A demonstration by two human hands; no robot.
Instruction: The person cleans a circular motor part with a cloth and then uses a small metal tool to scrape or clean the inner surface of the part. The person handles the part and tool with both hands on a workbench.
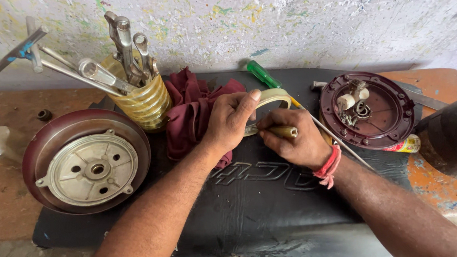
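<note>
While both hands meet over the black mat (274, 204), the left hand (230, 120) pinches a pale tape roll (275, 96) between thumb and fingers. The right hand (294, 140) is closed around a small tool handle (283, 132), its tip at the roll. A maroon cloth (188, 112) lies touching the left hand. A jar of spanners (138, 94) stands behind, near a maroon motor cover (87, 162).

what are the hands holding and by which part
The left hand pinches a cream tape roll by its rim. The right hand grips a tool by its yellowish handle.
</note>
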